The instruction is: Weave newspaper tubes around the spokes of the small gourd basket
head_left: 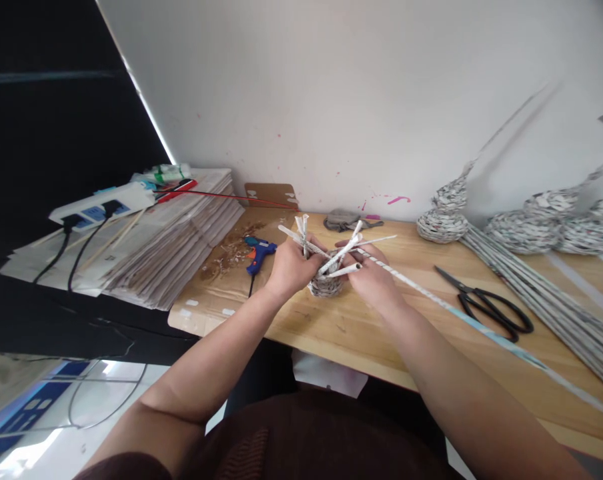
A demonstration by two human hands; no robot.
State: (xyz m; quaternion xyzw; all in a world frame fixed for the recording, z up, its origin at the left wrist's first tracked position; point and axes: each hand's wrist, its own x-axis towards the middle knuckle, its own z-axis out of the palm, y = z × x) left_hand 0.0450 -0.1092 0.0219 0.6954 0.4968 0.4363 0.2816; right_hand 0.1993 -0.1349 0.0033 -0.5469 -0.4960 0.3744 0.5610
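Observation:
A small basket woven from rolled newspaper tubes stands on the wooden table in front of me, with several short tube ends sticking up from its rim. My left hand is closed around its left side, the fingers partly hidden behind the upright ends. On the right side, my right hand grips a long paper tube close to the basket. That tube runs from the basket down to the right, over my right forearm's far side and across the table.
Black-handled scissors and a bundle of paper tubes lie on the right. Woven gourd shapes stand by the wall. To the left are a blue glue gun, a newspaper stack and a power strip. A grey cloth lies behind.

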